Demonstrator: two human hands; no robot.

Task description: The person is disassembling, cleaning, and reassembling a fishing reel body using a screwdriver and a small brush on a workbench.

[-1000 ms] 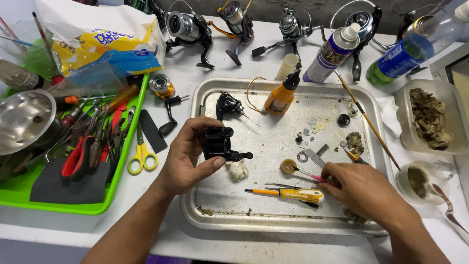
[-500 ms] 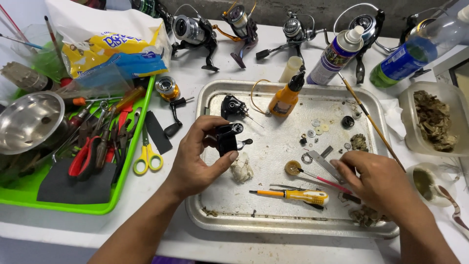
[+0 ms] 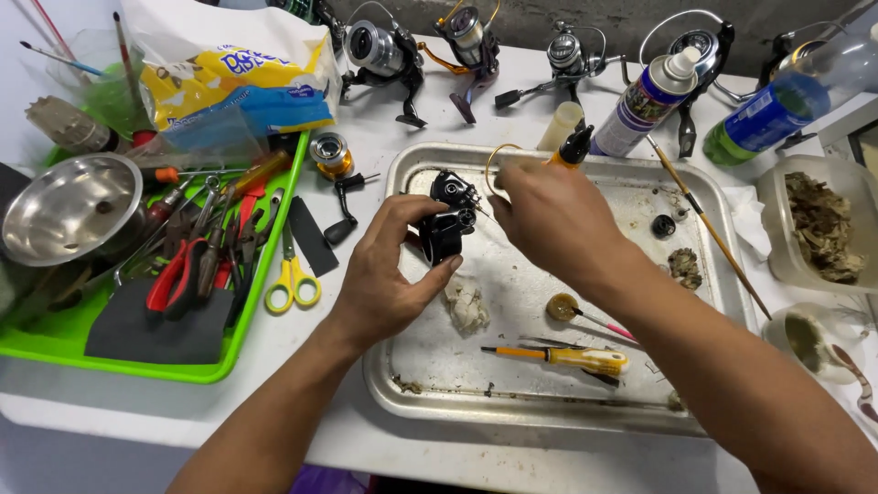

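Head view, left hand [image 3: 384, 274] gripping black reel body [image 3: 445, 229], right hand [image 3: 549, 215] hiding oil bottle [image 3: 572, 146]

White table [image 3: 347, 430], steel tray [image 3: 412, 402], green bin [image 3: 137, 370]

A black fishing-reel body [image 3: 445, 229] sits between two hands over a dull silver metal tray [image 3: 416, 402]. On the tray: a screwdriver [image 3: 567, 357] with an orange-and-yellow handle, a thin pink-handled tool [image 3: 605, 324] and a wad of off-white rag [image 3: 467, 306]. A bright green plastic tray [image 3: 187, 373] holds red-handled pliers [image 3: 176, 274] and a dark grey foam pad [image 3: 155, 329]; scissors [image 3: 291, 279] with yellow grips lie just beside it on the white tabletop [image 3: 320, 430]. Behind stand a spray can [image 3: 645, 105] in blue, white and red (white cap), a blue-and-green bottle [image 3: 766, 114] and a yellow, blue and white bag [image 3: 240, 78].
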